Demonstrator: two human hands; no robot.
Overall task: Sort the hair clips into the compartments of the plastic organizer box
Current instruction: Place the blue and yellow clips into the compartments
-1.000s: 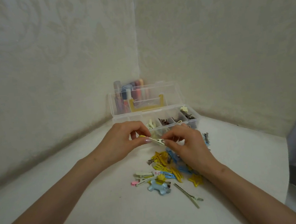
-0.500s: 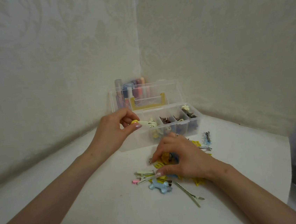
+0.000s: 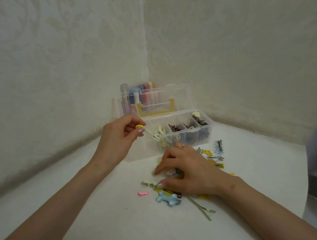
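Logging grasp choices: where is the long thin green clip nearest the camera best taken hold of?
Probably pinch the long green clip at its near free end, across its narrow width, from above: it lies flat, and its far end runs under the right hand.

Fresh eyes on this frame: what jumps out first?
The left hand pinches a pale clip with a yellow tip at the left end of the clear organizer box, lid open, in the wall corner. The right hand rests on the loose pile of clips in front of the box, a blue bow-shaped clip nearest the camera.
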